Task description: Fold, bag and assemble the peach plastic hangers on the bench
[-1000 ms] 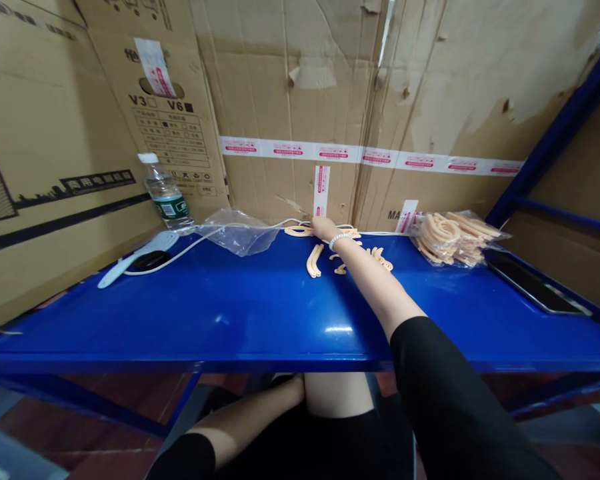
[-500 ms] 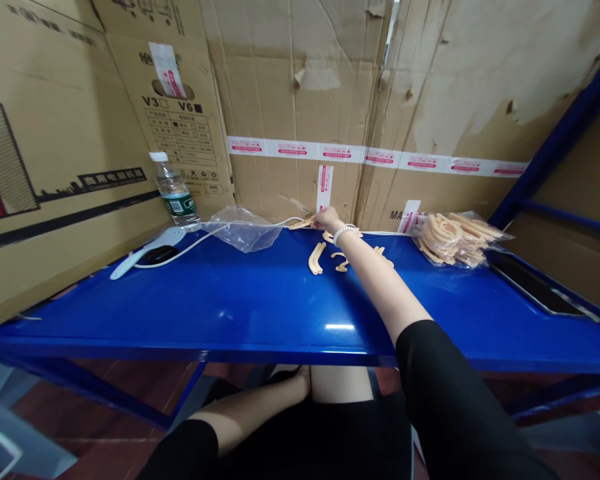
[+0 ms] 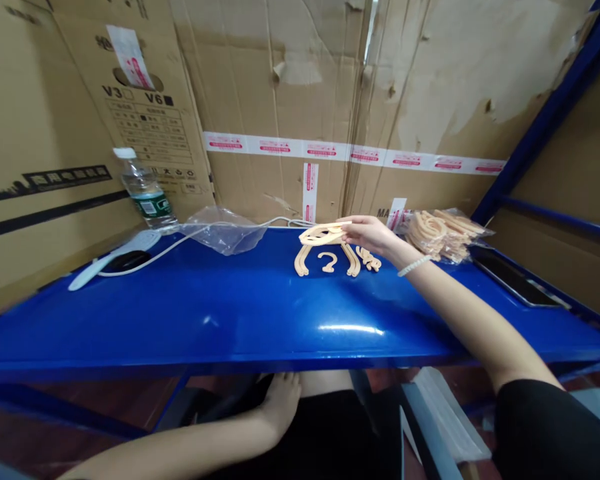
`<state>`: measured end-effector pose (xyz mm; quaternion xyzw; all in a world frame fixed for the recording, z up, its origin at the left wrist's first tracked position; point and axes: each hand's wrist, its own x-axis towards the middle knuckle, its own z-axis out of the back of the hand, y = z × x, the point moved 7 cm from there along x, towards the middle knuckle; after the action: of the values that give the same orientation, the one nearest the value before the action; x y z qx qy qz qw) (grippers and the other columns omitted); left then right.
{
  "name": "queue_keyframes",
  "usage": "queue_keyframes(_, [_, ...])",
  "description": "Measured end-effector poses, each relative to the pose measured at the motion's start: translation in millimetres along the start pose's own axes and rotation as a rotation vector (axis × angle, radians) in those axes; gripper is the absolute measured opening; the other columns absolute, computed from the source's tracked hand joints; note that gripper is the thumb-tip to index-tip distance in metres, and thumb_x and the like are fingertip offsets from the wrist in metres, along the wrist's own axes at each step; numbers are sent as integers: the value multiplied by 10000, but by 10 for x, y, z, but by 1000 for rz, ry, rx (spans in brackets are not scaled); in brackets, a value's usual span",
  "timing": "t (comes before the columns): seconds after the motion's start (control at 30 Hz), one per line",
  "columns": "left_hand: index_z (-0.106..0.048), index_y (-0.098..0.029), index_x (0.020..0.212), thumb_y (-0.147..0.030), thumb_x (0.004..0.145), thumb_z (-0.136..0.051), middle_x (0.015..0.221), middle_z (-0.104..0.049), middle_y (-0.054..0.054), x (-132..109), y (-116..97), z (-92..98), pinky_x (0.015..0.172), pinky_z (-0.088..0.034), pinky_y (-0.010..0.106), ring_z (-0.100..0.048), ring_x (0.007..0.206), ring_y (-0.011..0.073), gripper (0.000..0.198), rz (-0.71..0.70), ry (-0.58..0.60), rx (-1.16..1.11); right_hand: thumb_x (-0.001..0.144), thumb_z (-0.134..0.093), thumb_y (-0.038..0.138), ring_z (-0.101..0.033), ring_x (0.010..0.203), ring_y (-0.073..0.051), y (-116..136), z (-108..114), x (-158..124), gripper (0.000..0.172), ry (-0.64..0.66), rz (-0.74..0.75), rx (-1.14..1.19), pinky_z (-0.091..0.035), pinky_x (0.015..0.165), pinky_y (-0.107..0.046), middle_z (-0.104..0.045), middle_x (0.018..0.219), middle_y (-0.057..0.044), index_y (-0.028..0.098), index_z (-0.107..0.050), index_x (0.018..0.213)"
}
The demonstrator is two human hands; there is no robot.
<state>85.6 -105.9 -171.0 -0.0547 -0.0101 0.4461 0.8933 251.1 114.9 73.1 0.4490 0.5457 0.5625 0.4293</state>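
Note:
My right hand (image 3: 367, 233) is closed around one end of a flat beige hanger piece (image 3: 320, 236) with cut-out openings, held above the far part of the blue table (image 3: 220, 313). Below it lie a beige hook (image 3: 329, 261), a pair of curved beige arms (image 3: 301, 261) on the left and another curved pair (image 3: 351, 261) on the right. Beside these, nearer my wrist, is a small cluster of beige pieces (image 3: 369, 259). My left hand (image 3: 283, 399) rests on my lap below the table edge, fingers stretched out and holding nothing.
A clear bag of beige parts (image 3: 445, 233) sits at the right, near a dark phone (image 3: 517, 280). Leftward are an open clear bag (image 3: 225, 230), a water bottle (image 3: 146, 190), a light blue handled object (image 3: 115, 260) and a white cable (image 3: 180, 243). Cardboard walls (image 3: 280, 87) stand behind.
My right hand has come back from the cardboard and moved right, now holding the hanger piece raised over the other parts. The view has shifted, and more of my left hand shows.

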Motion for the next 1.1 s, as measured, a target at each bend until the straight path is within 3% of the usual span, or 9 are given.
queue_keyframes(0.07, [-679, -111, 1269, -342, 843, -707, 1226, -680, 239, -304, -226, 277, 894, -522, 482, -641, 1117, 379, 485, -218, 202, 39, 844, -717, 27, -665, 652, -101, 0, 49, -228, 156, 39, 37, 18, -599, 631, -185, -748, 800, -71, 124, -758, 960])
queue_keyframes(0.17, [-687, -184, 1006, -387, 964, -585, 875, -718, 75, -699, -603, 1208, 688, -529, 323, -670, 805, 224, 230, -693, 149, -172, 821, -764, 102, -629, 623, -87, -23, 41, -473, 163, 52, 93, -40, -567, 586, -183, -759, 832, -63, 145, -775, 978])
queue_keyframes(0.2, [-672, -197, 961, -366, 976, -571, 827, -708, 49, -716, -618, 1544, 666, -521, 299, -655, 746, 194, 197, -743, 81, -236, 816, -775, 134, -609, 600, -80, -35, 20, -532, 172, 51, 110, -73, -543, 553, -180, -757, 828, -59, 147, -776, 988])
queue_keyframes(0.3, [-672, -192, 1079, -275, 985, -530, 1025, -737, 69, -371, -311, 2394, 737, -535, 275, -664, 782, 161, 190, -576, -289, -401, 807, -795, 249, -562, 555, -70, -65, -66, -674, 231, 50, 181, -155, -472, 490, -183, -740, 799, -39, 145, -768, 1012])
queue_keyframes(0.37, [-645, -190, 1242, -293, 969, -552, 1210, -712, 94, 17, 82, 2669, 770, -541, 299, -665, 770, 153, 306, -325, -515, -447, 802, -802, 322, -570, 568, -81, -81, -134, -752, 295, 69, 232, -190, -468, 503, -201, -729, 786, -30, 143, -757, 1033])
queue_keyframes(0.47, [-615, -155, 1325, -430, 833, -735, 1198, -730, 121, 602, 545, 2586, 761, -548, 326, -704, 855, 224, 576, -89, -496, -505, 793, -811, 382, -584, 580, -98, -93, -230, -850, 343, 100, 286, -247, -477, 524, -225, -707, 752, -13, 150, -747, 1036])
queue_keyframes(0.57, [-729, -138, 1036, -455, 839, -708, 911, -781, 85, 927, 708, 2309, 645, -526, 267, -706, 756, 209, 374, -108, -330, -708, 791, -813, 396, -585, 572, -100, -92, -302, -906, 332, 128, 304, -272, -487, 519, -229, -687, 716, 1, 155, -748, 1009])
queue_keyframes(0.73, [-684, -129, 965, -444, 924, -600, 829, -779, 78, 916, 794, 2140, 434, -432, 207, -555, 435, 94, 329, -91, -360, -1014, 731, -874, 403, -653, 609, -124, -137, -231, -857, 376, 143, 215, -224, -586, 584, -258, -734, 749, -30, 149, -756, 982])
queue_keyframes(1.1, [-554, -167, 857, -490, 970, -560, 653, -687, 24, 877, 1146, 2266, 439, -455, 197, -612, 464, 112, 342, 25, -748, -1170, 657, -943, 404, -729, 688, -166, -243, 81, -716, 396, 37, 46, -183, -595, 578, -219, -751, 764, -70, 153, -661, 777])
